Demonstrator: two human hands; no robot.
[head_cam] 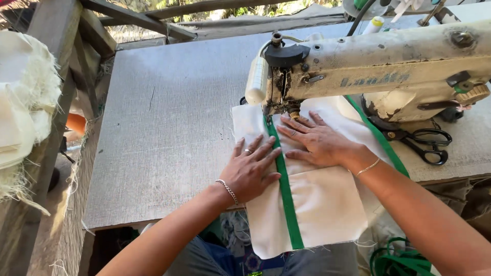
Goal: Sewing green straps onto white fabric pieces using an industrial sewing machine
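Your left hand [250,171] and right hand [314,141]: flat, unclenched, pressing cloth [322,204] beside green tape [287,199] (needle hidden behind sewing machine [378,71]).

Outdoor workspace in strong daylight. Grey, coarse-textured table [169,102] with worn front edge. Weathered timber beams [138,19] cross behind it, foliage beyond. Wooden post [53,30] at left; stacked frayed cream fabric [23,102] beside it. Bare ground below.
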